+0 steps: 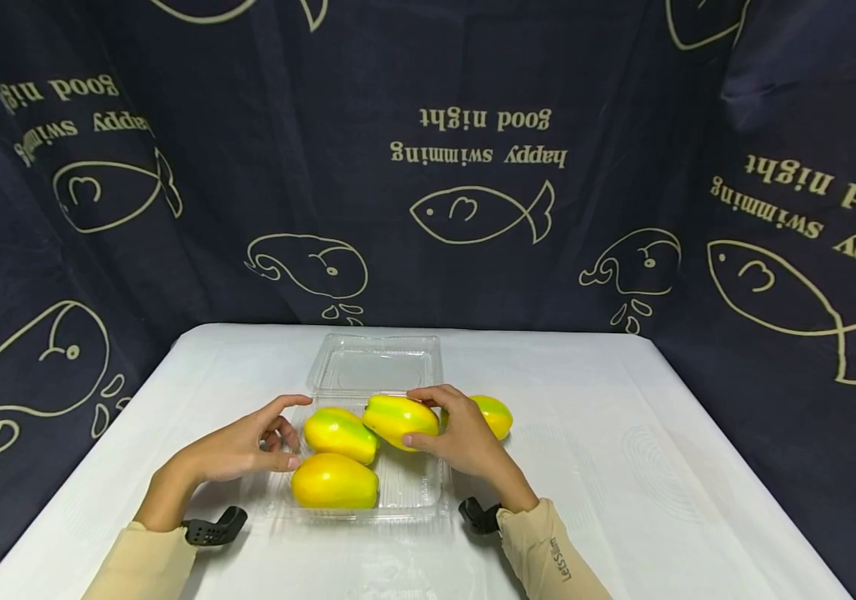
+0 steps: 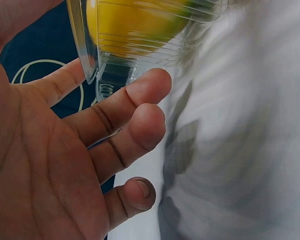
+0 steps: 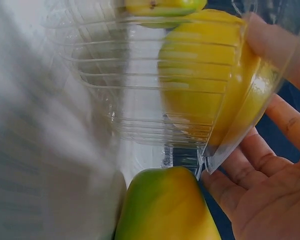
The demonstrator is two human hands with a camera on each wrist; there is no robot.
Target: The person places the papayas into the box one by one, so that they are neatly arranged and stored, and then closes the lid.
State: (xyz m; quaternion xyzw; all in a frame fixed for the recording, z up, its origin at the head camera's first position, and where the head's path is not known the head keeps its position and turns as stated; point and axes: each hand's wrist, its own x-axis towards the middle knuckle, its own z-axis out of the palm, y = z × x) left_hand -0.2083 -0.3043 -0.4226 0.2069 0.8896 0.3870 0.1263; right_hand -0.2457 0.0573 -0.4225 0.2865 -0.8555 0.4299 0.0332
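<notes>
A clear plastic clamshell container (image 1: 405, 492) lies open with its lid folded back. Inside on the left are two yellow-green papayas, the front one (image 1: 334, 482) and the rear one (image 1: 341, 435). My right hand (image 1: 465, 433) grips a third papaya (image 1: 397, 419) between thumb and fingers, over the container's back right part. Another papaya (image 1: 493, 417) lies on the table outside the container, partly hidden behind that hand. My left hand (image 1: 247, 442) is at the container's left rim, fingers loosely bent and thumb tip by the front papaya; whether it touches is unclear.
The transparent lid (image 1: 377, 368) lies flat behind the container. A white cloth covers the table (image 1: 585, 500). Dark blue curtains (image 1: 488, 283) with fish and whale drawings hang behind and at both sides. Each wrist wears a black band (image 1: 216, 528).
</notes>
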